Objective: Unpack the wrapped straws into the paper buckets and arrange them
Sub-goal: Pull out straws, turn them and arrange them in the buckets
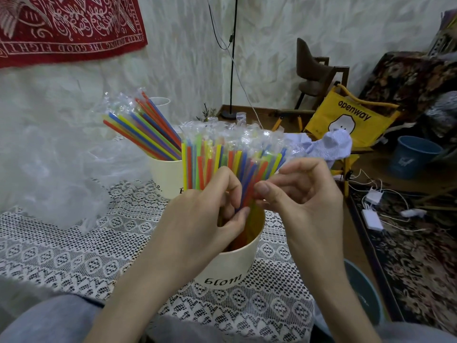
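Head view: both the left hand (210,206) and right hand (294,191) pinch wrapped straws (230,154) standing in the near paper bucket (235,263). A sideways tug could tip it or spill straws toward the far bucket (165,177).

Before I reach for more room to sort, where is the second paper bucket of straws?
In the head view, the second paper bucket stands on the lace tablecloth, behind and left of the near bucket that both hands work over.
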